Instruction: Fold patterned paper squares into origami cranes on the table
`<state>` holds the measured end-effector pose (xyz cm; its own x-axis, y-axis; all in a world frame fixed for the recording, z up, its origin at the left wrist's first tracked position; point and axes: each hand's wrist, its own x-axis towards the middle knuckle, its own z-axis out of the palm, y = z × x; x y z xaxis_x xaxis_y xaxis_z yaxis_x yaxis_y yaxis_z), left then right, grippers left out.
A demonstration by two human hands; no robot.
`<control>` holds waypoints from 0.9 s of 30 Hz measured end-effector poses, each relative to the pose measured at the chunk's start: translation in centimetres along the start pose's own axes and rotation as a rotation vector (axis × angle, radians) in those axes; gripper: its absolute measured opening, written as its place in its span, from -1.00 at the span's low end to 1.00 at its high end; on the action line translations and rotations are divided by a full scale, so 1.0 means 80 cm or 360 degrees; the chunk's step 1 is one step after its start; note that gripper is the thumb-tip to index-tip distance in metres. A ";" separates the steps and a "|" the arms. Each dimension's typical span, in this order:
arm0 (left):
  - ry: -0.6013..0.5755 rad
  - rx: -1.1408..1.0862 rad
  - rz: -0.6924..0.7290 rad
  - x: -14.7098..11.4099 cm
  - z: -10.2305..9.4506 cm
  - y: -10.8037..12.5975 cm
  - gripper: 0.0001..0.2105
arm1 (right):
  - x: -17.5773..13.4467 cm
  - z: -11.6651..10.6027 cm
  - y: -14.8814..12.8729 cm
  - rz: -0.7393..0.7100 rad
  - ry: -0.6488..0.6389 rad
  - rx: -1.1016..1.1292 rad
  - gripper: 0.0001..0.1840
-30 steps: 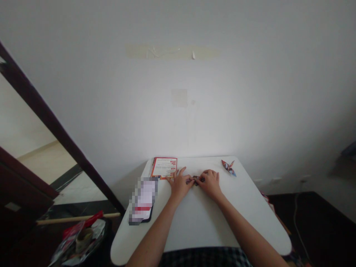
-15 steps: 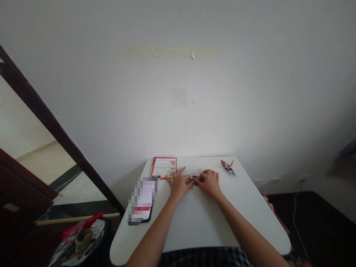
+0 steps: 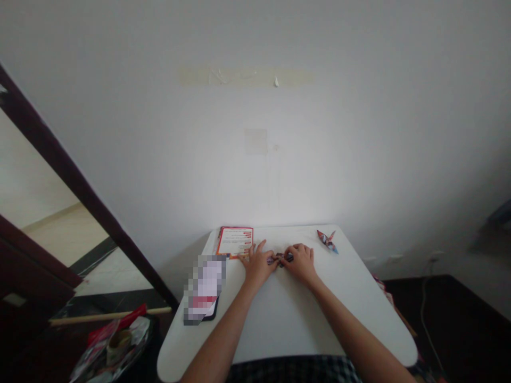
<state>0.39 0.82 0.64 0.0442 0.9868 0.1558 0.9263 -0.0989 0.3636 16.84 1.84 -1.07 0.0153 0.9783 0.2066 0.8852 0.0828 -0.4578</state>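
Between my hands, on the white table (image 3: 287,319), is a small piece of folded printed paper (image 3: 280,259), dark and multicoloured. My left hand (image 3: 257,264) pinches its left side with thumb and forefinger, while the other fingers spread toward the back left. On the right side, my right hand (image 3: 300,262) grips the paper with bent fingers. Fingertips hide much of the paper, so its exact shape is unclear. A folded paper crane (image 3: 328,242) in red, white and blue lies to the right, apart from my right hand.
A red-bordered printed leaflet (image 3: 236,240) lies at the table's back left. In front of it rests a phone (image 3: 205,290), its screen blurred out. The wall (image 3: 279,181) rises behind the table. Left on the floor stands a bag-lined bin (image 3: 120,346) with rubbish.
Both hands keep almost the same hold on the folded paper. The whole view has shifted very slightly.
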 end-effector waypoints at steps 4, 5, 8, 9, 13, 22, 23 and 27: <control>0.0018 0.0011 0.0010 0.000 0.001 -0.001 -0.80 | 0.001 -0.002 0.004 -0.0022 -0.0048 0.0046 -0.78; 0.0030 0.0013 0.0017 0.000 0.002 -0.001 -0.81 | 0.002 -0.002 0.004 -0.0015 -0.0049 0.0051 -0.78; 0.0078 0.0019 0.0037 -0.001 0.005 -0.001 -0.83 | 0.004 -0.003 0.003 0.0013 -0.0034 0.0053 -0.78; 0.0090 0.0021 0.0042 -0.002 0.006 0.000 -0.84 | 0.004 -0.003 0.002 0.0017 -0.0030 0.0056 -0.78; 0.0096 0.0012 0.0039 -0.005 0.008 0.000 -0.84 | 0.004 -0.003 0.001 0.0018 -0.0029 0.0067 -0.78; -0.0006 0.0004 -0.0024 -0.003 -0.003 0.005 -0.81 | 0.002 -0.005 -0.003 0.0029 -0.0060 0.0036 -0.76; -0.0026 0.0001 -0.0027 -0.002 -0.005 0.006 -0.81 | 0.002 -0.005 -0.002 0.0029 -0.0068 0.0039 -0.74; -0.0099 0.0001 -0.0046 -0.001 -0.009 0.008 -0.78 | 0.002 -0.006 0.001 0.0023 -0.0103 0.0036 -0.72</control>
<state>0.71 0.62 1.49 0.0408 0.9953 0.0881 0.9277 -0.0705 0.3667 17.11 1.91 -0.68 -0.0028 0.9896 0.1439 0.8743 0.0723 -0.4801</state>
